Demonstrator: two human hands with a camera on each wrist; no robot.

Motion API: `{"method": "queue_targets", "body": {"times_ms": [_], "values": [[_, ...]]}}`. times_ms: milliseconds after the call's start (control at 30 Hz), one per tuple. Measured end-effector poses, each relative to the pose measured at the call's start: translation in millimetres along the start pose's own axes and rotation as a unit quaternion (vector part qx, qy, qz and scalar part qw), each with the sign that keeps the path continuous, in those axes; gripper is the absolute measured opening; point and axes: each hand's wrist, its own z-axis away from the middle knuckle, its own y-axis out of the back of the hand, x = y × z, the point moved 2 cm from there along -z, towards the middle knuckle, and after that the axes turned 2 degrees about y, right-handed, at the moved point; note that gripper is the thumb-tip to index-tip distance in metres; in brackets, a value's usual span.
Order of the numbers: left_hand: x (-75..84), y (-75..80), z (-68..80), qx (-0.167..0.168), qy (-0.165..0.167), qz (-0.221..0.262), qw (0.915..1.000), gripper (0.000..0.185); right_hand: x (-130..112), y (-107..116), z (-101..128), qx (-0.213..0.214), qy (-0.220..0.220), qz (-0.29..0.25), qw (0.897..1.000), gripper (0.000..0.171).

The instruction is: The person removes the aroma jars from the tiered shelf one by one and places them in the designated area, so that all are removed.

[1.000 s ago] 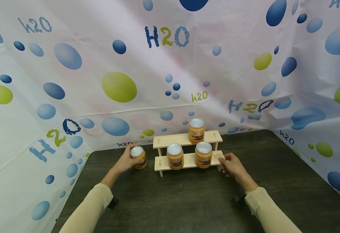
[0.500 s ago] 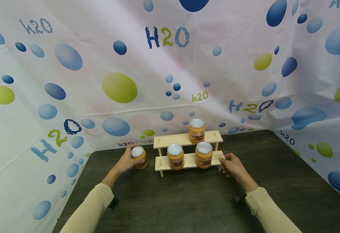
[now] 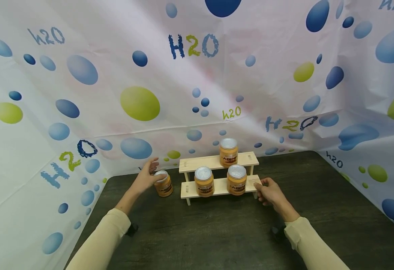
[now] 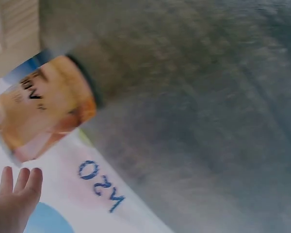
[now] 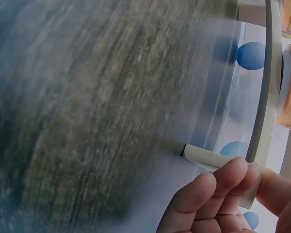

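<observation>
At the left of the head view, an orange jar with a silver lid (image 3: 164, 187) stands upright on the dark table. My left hand (image 3: 145, 179) is just above and beside it with fingers spread; in the left wrist view its fingertips (image 4: 35, 180) are apart from the jar (image 4: 46, 107). A two-step wooden rack (image 3: 190, 191) stands at the centre, with one jar (image 3: 228, 155) on its upper step and two, a left jar (image 3: 204, 185) and a right jar (image 3: 237, 183), on the lower. My right hand (image 3: 271, 193) pinches the lower step's right end, thumb on top, fingers underneath.
The dark tabletop (image 3: 197, 236) spreads in front of the rack and to both sides. A white sheet (image 3: 183, 75) with blue and green drops hangs behind and along the sides.
My left hand has let go of the jar and lifted slightly up and left, its fingers opening. The jar stays on the table. My right hand keeps its hold on the rack.
</observation>
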Motion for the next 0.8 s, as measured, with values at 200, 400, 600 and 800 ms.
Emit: {"method": "queue_targets", "body": {"times_ms": [200, 400, 600, 800], "values": [[31.0, 0.8, -2.7, 0.01, -0.033, 0.014, 0.9993, 0.081, 3, 2, -1, 0.002, 0.0, 0.001, 1.0, 0.033], [82.0, -3.6, 2.0, -0.001, -0.049, 0.032, 0.9983, 0.074, 4, 1, 0, -0.001, 0.004, 0.0, 1.0, 0.035], [80.8, -15.7, -22.7, -0.01, -0.071, 0.05, 0.9961, 0.075, 3, 1, 1, -0.003, 0.006, -0.004, 1.0, 0.037], [97.7, -26.1, -33.5, -0.024, -0.097, 0.056, 0.9935, 0.073, 3, 1, 0, 0.002, 0.004, -0.005, 1.0, 0.037]]}}
